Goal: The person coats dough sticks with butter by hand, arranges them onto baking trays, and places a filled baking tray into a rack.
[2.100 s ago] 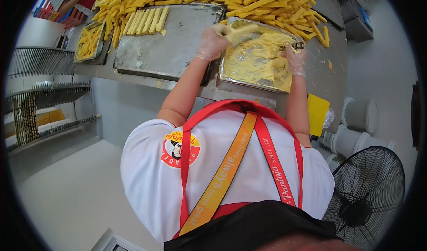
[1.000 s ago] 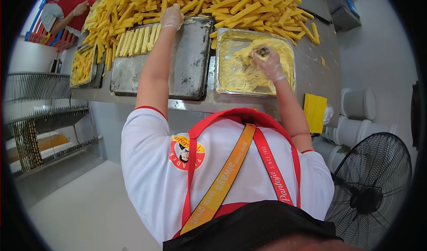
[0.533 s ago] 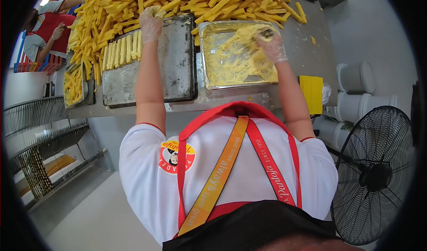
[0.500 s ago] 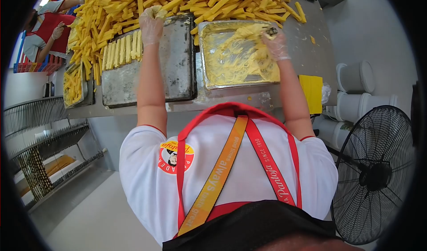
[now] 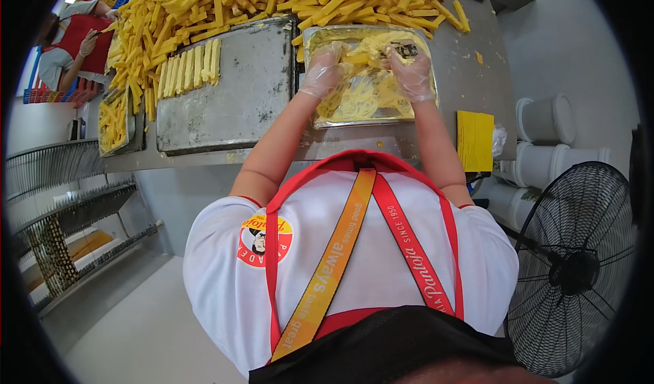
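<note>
Just beyond the near wall of the metal pan (image 5: 361,122), on the surface (image 5: 470,74) in front of me, both my gloved hands are over the yellow spread (image 5: 378,103). My left hand (image 5: 332,62) is curled in, its fingers apparently pinching one end of a yellow stick (image 5: 358,58); the glove hides how firmly. My right hand (image 5: 405,64) is closed around a dark-ended tool (image 5: 406,48), most of which my palm covers. The stick lies between my hands, its long axis roughly side to side across my body, its free end pointing right, toward the tool; whether the two touch, I cannot tell. To my left, the flat tray (image 5: 231,115) carries a row of coated sticks (image 5: 189,71) toward its far left side. Those run away from me, so my held stick lies crosswise to them, and my left hand is the nearer one. Beyond pan and tray, loose sticks make a heap (image 5: 334,6).
</note>
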A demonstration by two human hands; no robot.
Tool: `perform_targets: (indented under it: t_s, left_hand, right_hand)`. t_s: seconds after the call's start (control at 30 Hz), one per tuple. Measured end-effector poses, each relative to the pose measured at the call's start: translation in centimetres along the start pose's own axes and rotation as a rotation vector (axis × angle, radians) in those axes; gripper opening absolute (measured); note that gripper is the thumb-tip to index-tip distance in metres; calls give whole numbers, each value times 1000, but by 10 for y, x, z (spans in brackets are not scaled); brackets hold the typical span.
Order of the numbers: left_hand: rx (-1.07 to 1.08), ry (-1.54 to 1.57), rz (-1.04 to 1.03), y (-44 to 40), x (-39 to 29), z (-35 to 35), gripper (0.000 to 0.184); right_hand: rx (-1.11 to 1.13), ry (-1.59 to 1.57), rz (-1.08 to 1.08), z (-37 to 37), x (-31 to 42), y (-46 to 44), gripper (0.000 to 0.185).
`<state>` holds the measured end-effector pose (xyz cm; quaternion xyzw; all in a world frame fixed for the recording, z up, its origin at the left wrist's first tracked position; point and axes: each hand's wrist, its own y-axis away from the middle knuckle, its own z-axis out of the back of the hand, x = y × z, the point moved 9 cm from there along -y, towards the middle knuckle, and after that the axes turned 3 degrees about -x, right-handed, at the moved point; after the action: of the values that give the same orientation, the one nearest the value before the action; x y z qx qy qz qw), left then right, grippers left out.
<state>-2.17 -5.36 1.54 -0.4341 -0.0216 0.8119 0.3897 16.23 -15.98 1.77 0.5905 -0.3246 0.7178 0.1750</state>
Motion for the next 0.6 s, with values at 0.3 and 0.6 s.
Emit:
perform_targets:
  t_s: [0.3,0.6]
  left_hand:
    - [61,-10,27,1,16,-9,45]
    - [63,-48,41,3,12,-8,43]
  right_hand:
    - [83,-312,-225,10,-19,-6,18]
    - [210,-472,-215,-18,27,9,21]
